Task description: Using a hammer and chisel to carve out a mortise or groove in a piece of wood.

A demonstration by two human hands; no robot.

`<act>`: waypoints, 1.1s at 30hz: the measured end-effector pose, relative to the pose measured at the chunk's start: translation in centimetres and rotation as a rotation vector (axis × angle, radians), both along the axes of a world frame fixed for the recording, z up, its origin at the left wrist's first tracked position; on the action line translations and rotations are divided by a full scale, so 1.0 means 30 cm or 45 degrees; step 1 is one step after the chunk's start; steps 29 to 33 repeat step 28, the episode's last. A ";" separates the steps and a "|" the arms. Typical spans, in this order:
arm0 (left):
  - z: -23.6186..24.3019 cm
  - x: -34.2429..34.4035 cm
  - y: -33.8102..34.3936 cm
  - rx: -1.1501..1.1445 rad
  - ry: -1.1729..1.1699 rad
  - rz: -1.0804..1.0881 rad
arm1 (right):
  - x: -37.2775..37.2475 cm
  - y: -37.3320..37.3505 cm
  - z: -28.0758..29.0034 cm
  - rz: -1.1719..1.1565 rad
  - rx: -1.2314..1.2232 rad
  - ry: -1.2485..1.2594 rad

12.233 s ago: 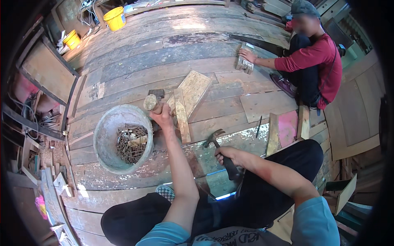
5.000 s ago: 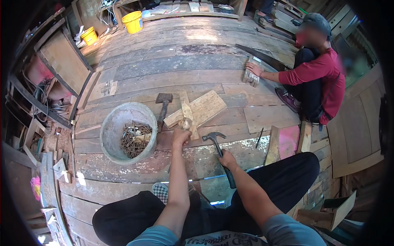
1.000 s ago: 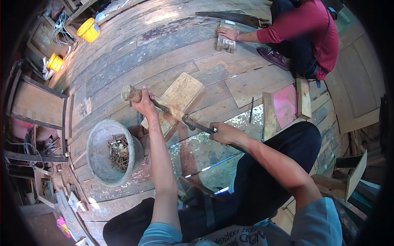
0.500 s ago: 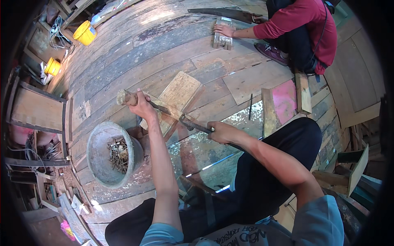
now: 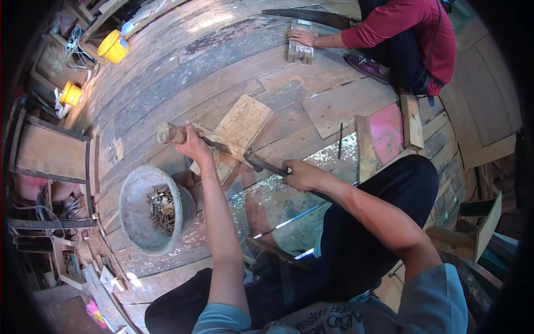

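Note:
My left hand (image 5: 194, 145) is wrapped around the wooden handle of what looks like a chisel (image 5: 218, 146), its dark shank pointing right toward the wood. In my closed right hand (image 5: 307, 176) is a dark metal bar with a hooked end (image 5: 267, 166), like a pry bar. The hooked end is close to the chisel's far tip; whether they touch I cannot tell. Beneath both tools, a thick wooden board (image 5: 245, 119) lies at a slant, with a narrower wooden piece (image 5: 238, 151) crossing it.
A grey bucket (image 5: 129, 209) holding thin brown pieces, perhaps rusty nails, stands left of my forearm. At the far right another person (image 5: 397, 33) crouches with a handsaw (image 5: 311, 18) and one hand on a wooden block (image 5: 301, 47). A thin dark rod (image 5: 340, 142) lies on the floorboards.
The bar's hooked end has turned and shifted slightly, while both my hands keep their grips. The other person's saw has moved a little to the right.

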State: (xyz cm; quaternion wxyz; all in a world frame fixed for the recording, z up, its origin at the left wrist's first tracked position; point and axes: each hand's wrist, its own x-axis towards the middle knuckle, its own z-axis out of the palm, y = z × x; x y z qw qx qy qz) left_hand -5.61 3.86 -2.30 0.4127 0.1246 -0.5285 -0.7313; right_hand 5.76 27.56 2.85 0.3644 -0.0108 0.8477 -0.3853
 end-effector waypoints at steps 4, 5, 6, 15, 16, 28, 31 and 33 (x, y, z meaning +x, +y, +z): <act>-0.002 -0.015 0.001 0.022 0.033 0.010 | -0.024 -0.008 0.018 -0.124 -0.176 -0.072; -0.005 -0.016 0.004 0.022 0.036 0.011 | -0.029 -0.013 0.022 -0.211 -0.293 -0.085; -0.008 -0.016 0.011 -0.025 0.014 0.004 | -0.034 -0.020 0.030 -0.299 -0.409 -0.097; -0.009 -0.042 0.068 -0.192 -0.070 -0.047 | -0.127 -0.076 0.335 -0.335 -0.689 0.288; -0.006 -0.047 0.064 -0.198 -0.067 -0.049 | -0.133 -0.087 0.413 -0.308 -0.650 0.331; -0.009 -0.096 0.044 -0.286 -0.134 0.073 | -0.206 -0.119 0.563 -0.127 -0.449 0.700; -0.009 -0.096 0.044 -0.286 -0.134 0.073 | -0.206 -0.119 0.563 -0.127 -0.449 0.700; -0.009 -0.096 0.044 -0.286 -0.134 0.073 | -0.206 -0.119 0.563 -0.127 -0.449 0.700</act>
